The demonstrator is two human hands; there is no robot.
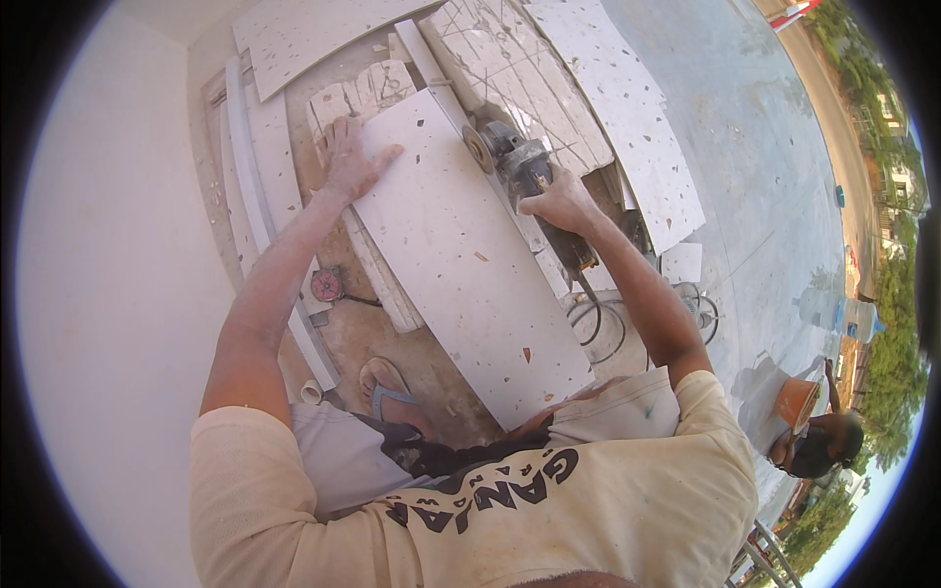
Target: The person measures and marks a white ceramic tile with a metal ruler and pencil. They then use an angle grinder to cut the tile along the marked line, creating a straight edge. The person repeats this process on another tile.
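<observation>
A long white slab with dark and brown specks slants from the far left down to my knees. My left hand lies at its far left corner with fingers spread and thumb apart over the surface. In my right hand is an angle grinder, gripped around its body along the slab's right edge. Its round disc stands at that edge, near the far end. Whether the disc touches the slab or spins, I cannot tell. Dust coats both hands.
Scored white blocks lie beyond and beneath the slab. Another speckled slab lies right; long pale strips lie left. A black cable coils near my right forearm. A round red object is on the floor. At right, a person is beside an orange bucket.
</observation>
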